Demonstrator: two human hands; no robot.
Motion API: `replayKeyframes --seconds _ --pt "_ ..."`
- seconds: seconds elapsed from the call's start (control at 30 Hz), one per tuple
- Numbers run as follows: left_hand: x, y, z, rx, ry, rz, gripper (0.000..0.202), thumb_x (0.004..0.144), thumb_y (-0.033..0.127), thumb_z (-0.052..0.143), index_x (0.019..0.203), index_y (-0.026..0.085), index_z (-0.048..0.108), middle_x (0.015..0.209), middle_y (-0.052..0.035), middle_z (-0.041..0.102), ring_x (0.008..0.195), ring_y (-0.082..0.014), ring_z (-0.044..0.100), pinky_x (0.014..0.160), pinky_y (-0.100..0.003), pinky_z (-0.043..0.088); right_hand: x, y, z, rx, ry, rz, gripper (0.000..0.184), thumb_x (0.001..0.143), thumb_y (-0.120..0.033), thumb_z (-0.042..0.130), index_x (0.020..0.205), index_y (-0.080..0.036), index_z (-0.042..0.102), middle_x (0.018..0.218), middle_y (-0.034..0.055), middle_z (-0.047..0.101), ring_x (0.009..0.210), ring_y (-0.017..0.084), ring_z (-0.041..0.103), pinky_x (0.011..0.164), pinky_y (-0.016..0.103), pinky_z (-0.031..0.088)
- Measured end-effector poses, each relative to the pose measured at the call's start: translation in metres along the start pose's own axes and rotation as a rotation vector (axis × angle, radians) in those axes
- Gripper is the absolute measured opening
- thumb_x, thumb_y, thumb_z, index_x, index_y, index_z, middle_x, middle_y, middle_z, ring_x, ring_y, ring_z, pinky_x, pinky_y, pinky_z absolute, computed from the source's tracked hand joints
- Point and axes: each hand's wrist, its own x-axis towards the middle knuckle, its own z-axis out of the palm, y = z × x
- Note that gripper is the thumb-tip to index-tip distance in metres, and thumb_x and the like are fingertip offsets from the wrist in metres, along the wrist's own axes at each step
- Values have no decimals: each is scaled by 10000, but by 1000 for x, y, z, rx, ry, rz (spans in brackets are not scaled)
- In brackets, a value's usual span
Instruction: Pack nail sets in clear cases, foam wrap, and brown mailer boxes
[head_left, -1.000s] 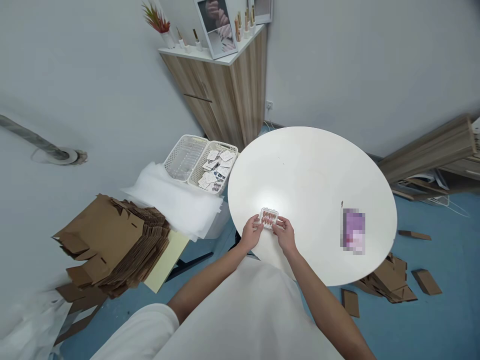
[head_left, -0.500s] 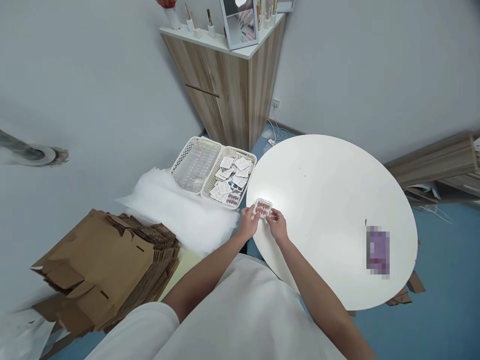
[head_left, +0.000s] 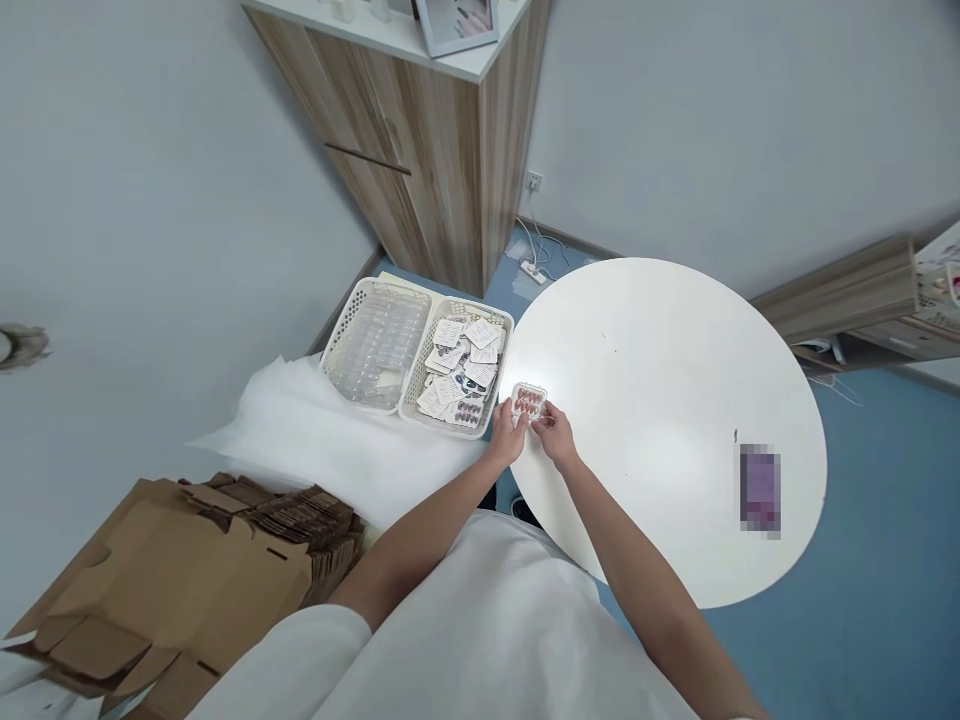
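Observation:
A small clear plastic case of reddish press-on nails (head_left: 529, 400) is held between my two hands at the left edge of the round white table (head_left: 660, 380). My left hand (head_left: 508, 436) grips its left and lower side, the thumb lying over the near edge. At the right side, the fingers of my right hand (head_left: 555, 434) pinch the near right corner. Just left of the hands stands a white basket (head_left: 466, 431) filled with printed cards and nail sets. Beside it, another white basket (head_left: 330, 350) contains clear plastic cases (head_left: 379, 345).
White foam sheets (head_left: 300, 430) lie in front of the baskets. Flattened cardboard boxes (head_left: 202, 580) are stacked at the lower left. A blurred purple item (head_left: 761, 490) is on the table's right side. A wooden cabinet (head_left: 420, 150) fills the corner; a power strip (head_left: 532, 272) lies on the floor.
The camera view has tilted down and shifted somewhat. Both hands still hold the nail case, which now appears tipped a little differently and slightly higher in the picture.

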Motion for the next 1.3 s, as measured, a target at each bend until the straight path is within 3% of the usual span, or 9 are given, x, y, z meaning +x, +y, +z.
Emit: replayKeyframes --seconds 0.2,0.37,0.57,0.77,0.97,1.03,1.13,1.2,1.3 --pt "1 -4 -2 -21 -41 50 565 820 421 410 1316 217 233 1318 -107 258 1155 -221 372 942 -346 323 2 -4 3 -24 -13 -49 301 594 -262 578 889 -198 571 858 15 559 720 143 478 660 266 425" --pt "-2 -6 0 -63 -30 72 569 817 378 437 1320 235 214 1345 -102 226 1191 -230 341 935 -356 342 1 2 3 -13 -6 -5 469 579 -274 614 1037 -211 532 1001 40 537 857 178 482 724 292 441" --pt "-18 -9 2 -70 -17 131 631 821 368 438 1344 235 111 1388 -119 134 1225 -240 309 939 -376 344 -11 12 -7 38 -55 37 758 585 -290 634 1272 -253 313 1237 66 412 1065 196 448 854 333 412" --pt "-64 -21 0 -38 43 142 659 802 372 468 1343 236 117 1348 -134 225 1156 -234 398 904 -380 376 -36 28 -28 19 -145 -40 678 620 -286 605 1245 -266 345 1292 78 385 1178 222 377 913 390 366" --pt "-125 -48 -17 109 299 83 740 772 387 491 1351 221 62 1307 -149 280 933 -196 519 815 -368 429 -60 32 -20 -125 -110 -257 489 693 -329 516 1165 -225 443 1213 88 449 1105 221 428 899 378 369" --pt "-139 -60 -30 149 362 24 719 762 396 497 1344 209 118 1306 -151 290 969 -221 508 817 -365 425 -69 29 -6 -155 -205 -329 384 710 -324 495 1079 -221 515 1118 84 520 1034 219 474 885 381 375" --pt "-151 -76 -55 202 459 -69 625 725 361 534 1276 193 293 1312 -133 306 1142 -268 396 917 -381 350 -82 26 18 -195 -486 -363 270 698 -306 513 945 -230 590 957 54 597 890 204 538 838 377 403" --pt "-155 -86 -71 253 502 -110 558 692 326 563 1197 153 398 1303 -141 333 1233 -282 280 993 -396 254 -87 28 33 -217 -651 -336 250 660 -289 557 899 -239 613 904 36 617 841 195 556 820 373 415" --pt "-155 -93 -93 256 498 -153 475 658 308 594 1091 142 489 1309 -150 350 1253 -285 254 1021 -388 201 -90 32 55 -234 -791 -248 271 614 -274 606 881 -234 626 910 37 627 835 191 570 806 372 427"
